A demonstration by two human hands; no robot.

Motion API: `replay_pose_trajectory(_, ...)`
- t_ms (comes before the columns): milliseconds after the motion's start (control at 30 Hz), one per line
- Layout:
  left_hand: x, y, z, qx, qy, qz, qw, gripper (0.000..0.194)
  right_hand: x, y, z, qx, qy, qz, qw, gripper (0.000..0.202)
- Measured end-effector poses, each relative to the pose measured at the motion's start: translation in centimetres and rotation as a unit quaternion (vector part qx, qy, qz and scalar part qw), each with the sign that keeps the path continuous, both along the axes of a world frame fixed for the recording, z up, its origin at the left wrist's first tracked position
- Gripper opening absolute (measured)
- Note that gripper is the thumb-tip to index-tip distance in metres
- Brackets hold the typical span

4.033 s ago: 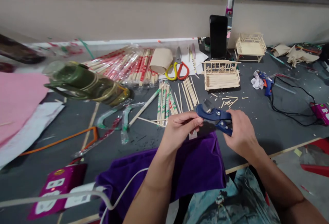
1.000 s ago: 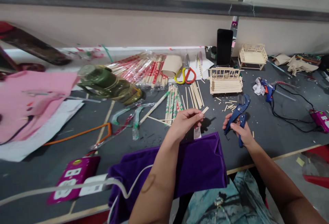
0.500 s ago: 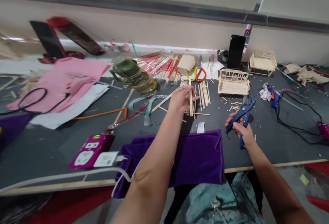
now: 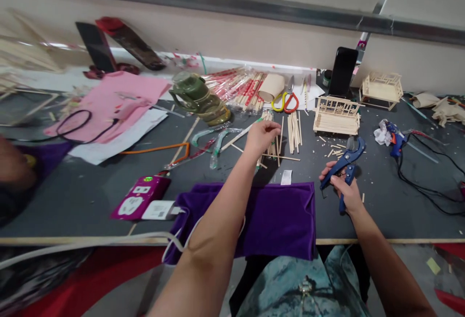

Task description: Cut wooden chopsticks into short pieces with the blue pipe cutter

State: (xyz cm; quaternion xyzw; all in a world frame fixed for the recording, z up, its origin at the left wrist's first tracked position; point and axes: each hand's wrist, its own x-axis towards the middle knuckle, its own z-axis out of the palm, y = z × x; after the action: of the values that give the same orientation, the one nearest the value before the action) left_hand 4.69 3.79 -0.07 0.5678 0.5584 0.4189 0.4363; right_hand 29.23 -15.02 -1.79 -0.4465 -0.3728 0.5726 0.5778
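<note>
My left hand [image 4: 262, 137] hovers over thin wooden sticks [image 4: 294, 132] near the table's middle, its fingers bent together; anything between them is too small to make out. Some sticks lie loose or crossed beneath it. My right hand [image 4: 344, 188] is closed round a blue-handled cutter [image 4: 343, 162], its jaws apart. Beyond the cutter is a small wooden bench-like model [image 4: 337, 117], with short stick offcuts in front. A folded purple cloth [image 4: 278, 220] lies near the front edge, under my left forearm.
Scissors [image 4: 285, 101], a green bottle [image 4: 199, 98], a phone [image 4: 343, 71] and a second wooden model [image 4: 381, 89] stand or lie farther back. A blue glue gun [image 4: 397, 143] with its cable is right. At left are a magenta power strip [image 4: 140, 196] and another person's hand [image 4: 14, 164].
The view has shifted, and another person's hand has appeared at the left edge. My left hand no longer shows the sticks that stood upright at its fingers. My right hand still holds the cutter.
</note>
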Motion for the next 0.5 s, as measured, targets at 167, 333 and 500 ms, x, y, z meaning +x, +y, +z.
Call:
replay_pose_trajectory(167,-2.7,-2.7,-0.5,0.114,0.251,-0.210,0.938,0.005,0.0,-0.1,0.0,-0.007,0.003,0.010,1.000,0.035)
replay_pose_trajectory(333,-2.3,-3.6,-1.3,0.142,0.286,-0.261,0.911,0.007,0.1,-0.1,-0.1,-0.015,0.011,-0.001,1.000,0.034)
replay_pose_trajectory(500,-2.1,-3.9,0.8,0.099,0.123,-0.179,0.971,0.009,0.2,-0.1,-0.3,-0.018,0.015,-0.001,1.000,0.034)
